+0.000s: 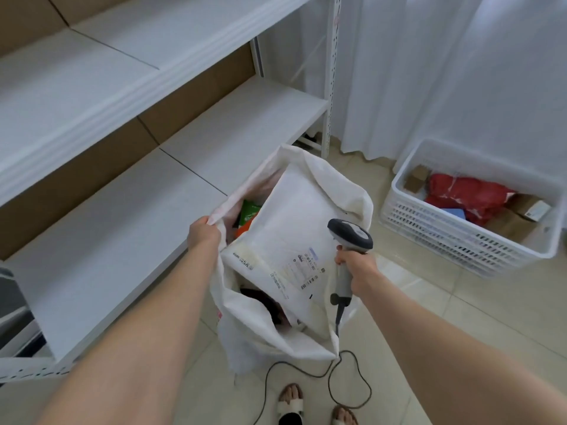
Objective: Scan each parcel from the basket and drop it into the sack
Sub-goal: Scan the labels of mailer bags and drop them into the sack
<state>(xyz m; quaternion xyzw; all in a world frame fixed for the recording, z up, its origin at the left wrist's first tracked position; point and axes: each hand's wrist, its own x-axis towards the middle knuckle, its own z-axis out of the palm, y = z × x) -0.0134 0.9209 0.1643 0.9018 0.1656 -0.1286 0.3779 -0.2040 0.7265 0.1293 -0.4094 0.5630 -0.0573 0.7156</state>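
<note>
Fingers pinch sack (322,185) rim, others grip scanner (349,237) (basket (429,234) nearby).

Bright, even daylight fills the room, diffused through the white curtain (460,72) at the upper right. Shadows on the floor (445,317) are faint and soft. Wide-angle distortion bends the shelves (122,96) toward the left edge. Fine detail is slightly soft throughout.

White mailer (285,237) in sack (306,342): shipping label w/ barcodes, print too blurry to read; nothing legible elsewhere.
</note>
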